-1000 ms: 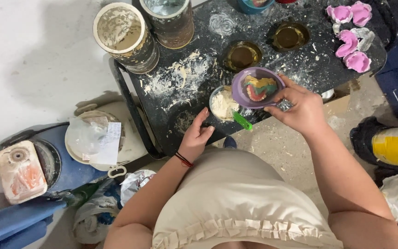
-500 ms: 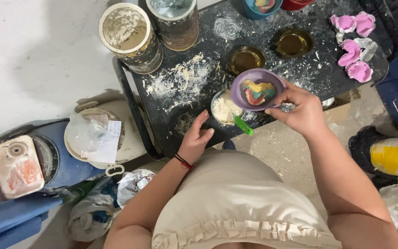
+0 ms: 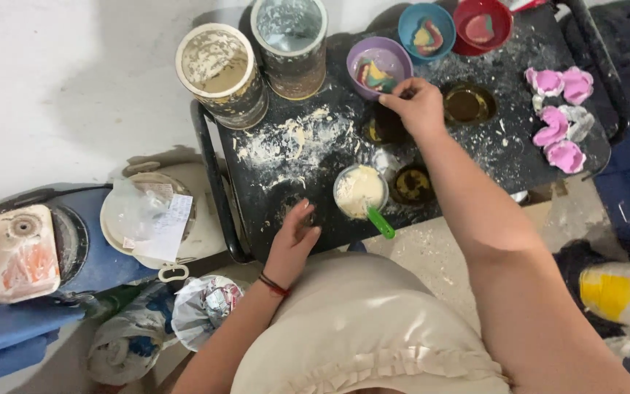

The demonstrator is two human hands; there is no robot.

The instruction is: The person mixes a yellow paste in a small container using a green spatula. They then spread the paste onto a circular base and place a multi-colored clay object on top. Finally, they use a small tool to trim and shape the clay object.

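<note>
A purple bowl [image 3: 379, 67] streaked with colours sits where her right hand [image 3: 418, 107] pinches its rim, left hand [image 3: 293, 241] resting open on the counter [image 3: 308, 146].

We see a tray [image 3: 257, 211] bearing two cans [image 3: 222, 73] at its far left, three bowls [image 3: 379, 67] in a row to their right, and moulded pieces [image 3: 557, 117] at its far right. Our right hand [image 3: 418, 108] touches the nearest bowl's rim. A cup [image 3: 359, 191] stands near the front edge, with our left hand [image 3: 293, 244] resting just left of it.
</note>
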